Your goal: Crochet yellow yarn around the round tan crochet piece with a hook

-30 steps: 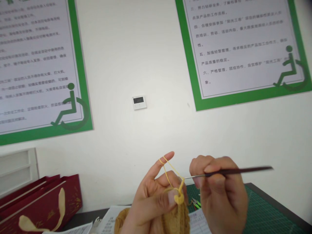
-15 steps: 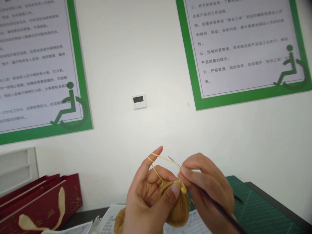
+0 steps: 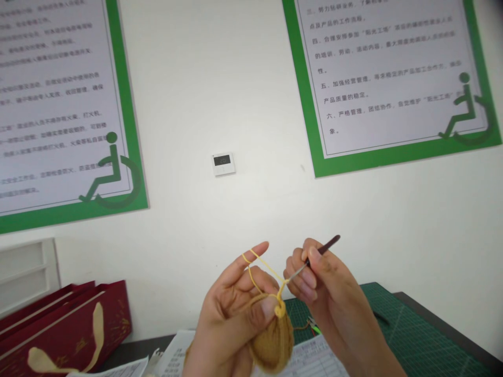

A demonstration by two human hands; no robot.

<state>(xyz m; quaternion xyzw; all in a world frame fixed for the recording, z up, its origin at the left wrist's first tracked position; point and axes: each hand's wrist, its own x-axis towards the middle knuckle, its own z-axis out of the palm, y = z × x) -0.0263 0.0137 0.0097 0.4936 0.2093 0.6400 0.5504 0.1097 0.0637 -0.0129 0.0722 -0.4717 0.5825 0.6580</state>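
My left hand [image 3: 231,309] pinches a round brown crocheted piece [image 3: 273,343] between thumb and fingers. Yellow yarn [image 3: 268,266] wraps around the raised left index finger and runs to the tip of a crochet hook [image 3: 323,247]. A small yellow stitched bit [image 3: 280,309] sits at the top edge of the brown piece, by the left thumb. My right hand [image 3: 322,277] grips the hook, its dark handle pointing up and right and its metal shaft slanting down left to the yarn. The hook's very tip is covered by the yarn loop.
Below the hands, printed papers [image 3: 310,356] lie on the table beside a green cutting mat [image 3: 416,335]. Dark red gift bags [image 3: 78,335] stand at the left. A wall with two green-framed posters [image 3: 308,104] and a thermostat [image 3: 223,164] rises behind.
My right hand has turned, swinging the hook's handle from lower right to upper right. The yarn loop at the hook is drawn up longer. My left hand and the brown piece shifted slightly left.
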